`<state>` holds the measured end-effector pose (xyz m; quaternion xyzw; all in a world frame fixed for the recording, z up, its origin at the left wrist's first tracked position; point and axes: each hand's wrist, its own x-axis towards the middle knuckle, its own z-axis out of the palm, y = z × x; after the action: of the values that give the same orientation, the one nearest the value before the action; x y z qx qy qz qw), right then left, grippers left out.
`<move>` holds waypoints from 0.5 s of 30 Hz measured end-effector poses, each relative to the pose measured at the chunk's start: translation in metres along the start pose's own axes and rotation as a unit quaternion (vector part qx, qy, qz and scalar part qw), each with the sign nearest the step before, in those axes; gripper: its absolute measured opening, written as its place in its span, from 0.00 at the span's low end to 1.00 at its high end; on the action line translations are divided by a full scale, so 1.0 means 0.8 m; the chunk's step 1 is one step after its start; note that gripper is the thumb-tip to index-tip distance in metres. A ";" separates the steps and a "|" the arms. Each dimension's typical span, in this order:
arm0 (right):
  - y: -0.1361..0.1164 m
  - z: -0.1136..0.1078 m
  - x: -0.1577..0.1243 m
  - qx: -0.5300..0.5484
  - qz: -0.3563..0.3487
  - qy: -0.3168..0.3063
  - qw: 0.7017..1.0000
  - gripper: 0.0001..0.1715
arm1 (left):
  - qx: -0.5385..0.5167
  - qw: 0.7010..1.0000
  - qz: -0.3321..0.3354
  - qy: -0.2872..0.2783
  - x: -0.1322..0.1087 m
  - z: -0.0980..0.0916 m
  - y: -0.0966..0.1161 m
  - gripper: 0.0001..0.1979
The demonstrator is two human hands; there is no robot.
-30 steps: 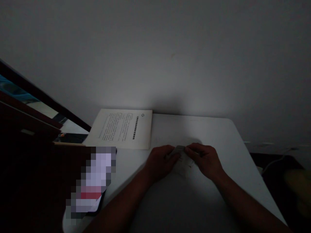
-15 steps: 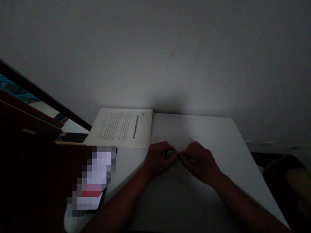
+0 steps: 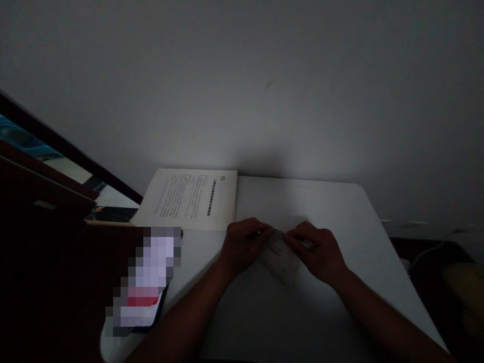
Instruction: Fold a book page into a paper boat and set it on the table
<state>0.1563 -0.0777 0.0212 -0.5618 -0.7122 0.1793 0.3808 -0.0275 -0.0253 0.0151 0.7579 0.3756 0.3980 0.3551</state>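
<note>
left hand [image 3: 245, 247]: fingers pinch the far edge of a thin, printed packet [image 3: 280, 259] | right hand [image 3: 319, 250]: fingers pinch the same edge, just beside | packet: between the hands, over the worktop [image 3: 325, 201] | printed pages [image 3: 185, 199]: lie beyond left hand | phone [image 3: 149, 272]: worktop's left side, screen pixelated
</note>
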 end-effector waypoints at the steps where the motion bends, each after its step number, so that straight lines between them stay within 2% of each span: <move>1: 0.000 0.000 0.000 0.008 0.006 -0.002 1.000 0.11 | -0.006 1.000 -0.014 -0.008 0.000 -0.001 0.000 0.06; 7: 0.003 -0.004 0.000 0.024 0.051 -0.002 0.998 0.12 | -0.044 0.990 -0.100 -0.091 0.000 0.001 0.001 0.10; 15: 0.006 -0.003 -0.001 0.031 0.056 0.001 0.998 0.12 | -0.091 0.983 -0.136 -0.082 -0.003 0.005 -0.001 0.12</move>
<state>0.1611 -0.0776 0.0191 -0.5888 -0.6732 0.2217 0.3886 -0.0251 -0.0284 0.0119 0.6943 0.4073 0.3152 0.5028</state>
